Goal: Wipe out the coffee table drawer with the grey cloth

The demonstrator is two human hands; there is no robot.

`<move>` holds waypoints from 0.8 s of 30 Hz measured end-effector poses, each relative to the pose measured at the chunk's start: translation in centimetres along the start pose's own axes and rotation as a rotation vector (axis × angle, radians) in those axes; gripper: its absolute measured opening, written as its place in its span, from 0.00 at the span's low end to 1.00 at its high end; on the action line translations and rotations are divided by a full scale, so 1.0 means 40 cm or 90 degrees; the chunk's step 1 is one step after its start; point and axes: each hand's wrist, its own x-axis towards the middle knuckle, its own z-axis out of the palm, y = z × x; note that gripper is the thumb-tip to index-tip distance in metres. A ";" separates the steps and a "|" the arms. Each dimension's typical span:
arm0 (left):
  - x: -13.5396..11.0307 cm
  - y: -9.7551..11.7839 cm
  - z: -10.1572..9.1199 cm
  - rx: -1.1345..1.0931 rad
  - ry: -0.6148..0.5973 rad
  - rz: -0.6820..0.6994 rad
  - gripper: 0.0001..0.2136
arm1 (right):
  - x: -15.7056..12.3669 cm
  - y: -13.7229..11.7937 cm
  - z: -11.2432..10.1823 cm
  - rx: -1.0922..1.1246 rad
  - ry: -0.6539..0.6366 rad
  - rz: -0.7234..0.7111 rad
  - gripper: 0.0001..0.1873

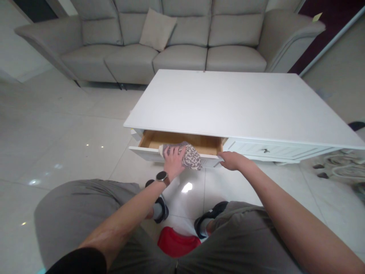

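Observation:
A white coffee table point(234, 102) stands in front of me with its left drawer point(148, 153) pulled out, showing a bare wooden inside. My left hand point(173, 161), with a watch on its wrist, presses a grey patterned cloth point(192, 156) against the drawer's front edge, fingers closed on it. My right hand point(231, 160) rests on the right end of the drawer front, fingers curled over its corner. A second drawer point(266, 150) with a small knob is closed to the right.
A grey sofa point(182, 42) with a cushion point(157, 29) stands behind the table. Glossy white tile floor lies all around. A red stool point(178, 241) shows under my knees, between my feet. Slippers and a mat point(342, 167) lie at the right.

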 end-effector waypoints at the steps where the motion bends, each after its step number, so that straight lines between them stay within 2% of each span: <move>1: 0.006 0.042 0.010 -0.014 -0.001 0.016 0.35 | 0.000 0.002 -0.005 0.002 -0.001 0.006 0.26; 4: 0.027 0.175 0.043 -0.042 0.000 0.059 0.36 | -0.003 0.020 -0.031 0.021 0.019 0.031 0.25; 8: 0.051 0.319 0.070 -0.098 -0.007 0.111 0.42 | -0.015 0.047 -0.064 0.063 0.172 0.003 0.27; 10: 0.058 0.349 0.069 -0.157 -0.022 0.143 0.43 | -0.021 0.042 -0.063 0.092 0.206 -0.055 0.29; 12: 0.062 0.337 0.055 -0.244 -0.040 0.186 0.40 | -0.025 0.020 -0.046 0.108 0.177 -0.111 0.37; 14: 0.065 0.278 0.030 -0.336 -0.052 0.218 0.34 | -0.025 -0.015 -0.020 0.094 0.130 -0.119 0.46; 16: 0.071 0.176 -0.001 -0.374 -0.057 0.198 0.25 | -0.018 -0.052 0.006 0.056 0.106 -0.094 0.51; 18: 0.080 0.045 -0.034 -0.300 -0.070 0.145 0.18 | -0.003 -0.085 0.024 0.014 0.115 -0.070 0.52; 19: 0.085 -0.024 -0.050 -0.237 -0.093 0.118 0.18 | 0.005 -0.099 0.031 -0.004 0.128 -0.062 0.51; 22: 0.094 -0.211 -0.089 -0.026 -0.233 0.094 0.22 | 0.029 -0.126 0.040 -0.025 0.178 -0.063 0.44; 24: 0.096 -0.292 -0.103 0.042 -0.290 0.049 0.27 | 0.039 -0.136 0.044 -0.027 0.204 -0.085 0.38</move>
